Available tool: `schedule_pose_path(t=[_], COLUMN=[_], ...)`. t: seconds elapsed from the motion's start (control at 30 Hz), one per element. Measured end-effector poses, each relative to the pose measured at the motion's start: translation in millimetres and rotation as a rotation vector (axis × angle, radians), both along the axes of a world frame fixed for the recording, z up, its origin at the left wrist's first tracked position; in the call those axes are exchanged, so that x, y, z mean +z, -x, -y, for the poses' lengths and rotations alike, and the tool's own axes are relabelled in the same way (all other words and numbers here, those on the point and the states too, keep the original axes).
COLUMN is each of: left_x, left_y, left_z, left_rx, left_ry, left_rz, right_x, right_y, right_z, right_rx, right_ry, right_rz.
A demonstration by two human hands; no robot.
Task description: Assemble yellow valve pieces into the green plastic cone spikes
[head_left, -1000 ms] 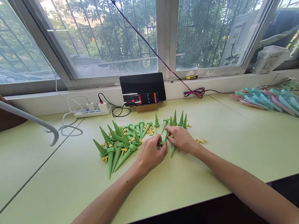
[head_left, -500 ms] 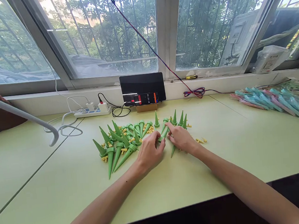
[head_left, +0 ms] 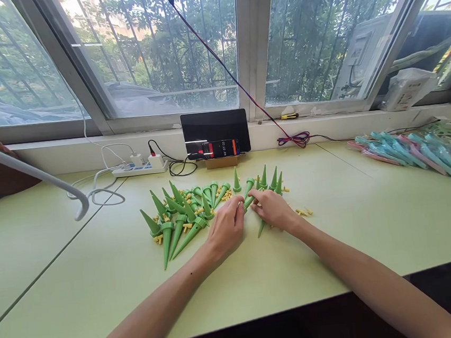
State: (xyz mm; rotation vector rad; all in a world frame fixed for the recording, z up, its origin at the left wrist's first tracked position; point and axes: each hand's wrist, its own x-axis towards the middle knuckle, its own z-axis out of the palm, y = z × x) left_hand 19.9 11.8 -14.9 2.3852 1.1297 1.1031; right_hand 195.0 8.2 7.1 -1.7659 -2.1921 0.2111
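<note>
Between my two hands a green plastic plant watering spike (head_left: 248, 203) lies slanted, its ends partly covered by my fingers. My left hand (head_left: 227, 224) is closed on its lower left end, thumb and fingers pressed together. Closed too, my right hand (head_left: 273, 207) pinches the upper right end. Left of my hands is a pile of green spikes (head_left: 180, 232), several standing point up and others lying down, with small yellow valve pieces (head_left: 187, 227) among them. Behind and beside my right hand stand several more spikes (head_left: 263, 177); one spike tip (head_left: 261, 228) shows under it.
A phone (head_left: 220, 149) with a running timer leans on a dark tablet (head_left: 214, 125). Loose yellow pieces (head_left: 303, 212) lie right of my right hand. Bagged blue and pink items (head_left: 415, 153) lie far right. A power strip (head_left: 140, 169) and a white curved bar (head_left: 42, 176) are on the left.
My left fingers have drawn closer together around the spike's lower end. The right index finger, stretched along the spike before, has curled back slightly. The piles have not moved.
</note>
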Motion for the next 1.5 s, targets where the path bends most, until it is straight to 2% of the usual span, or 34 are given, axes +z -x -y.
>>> schedule_pose_path(t=[0.13,0.27,0.57,0.97,1.2,1.5], left_x=[2.6,6.3,7.1,6.1,8.0,6.0], left_y=[-0.7,-1.5,-0.8,-0.7,-0.5,-1.1], left_z=[1.4,3.5,1.6,-0.3,1.7,-0.3], left_rx=[0.029,0.059,0.033,0.008,0.037,-0.02], left_ry=[0.043,0.161,0.393,0.437,0.308,0.449], left_rz=[0.011,0.062,0.246,0.3,0.189,0.318], right_x=[1.8,2.9,2.6,3.1,0.3,-0.3], right_y=[0.1,0.3,0.6,1.8,0.7,0.7], right_z=[0.9,1.6,1.3,1.1,-0.4,0.8], right_rx=[0.002,0.003,0.011,-0.009,0.004,0.016], right_ry=[0.004,0.0,0.011,0.024,0.012,-0.003], right_rz=[-0.001,-0.005,-0.003,0.025,0.008,-0.02])
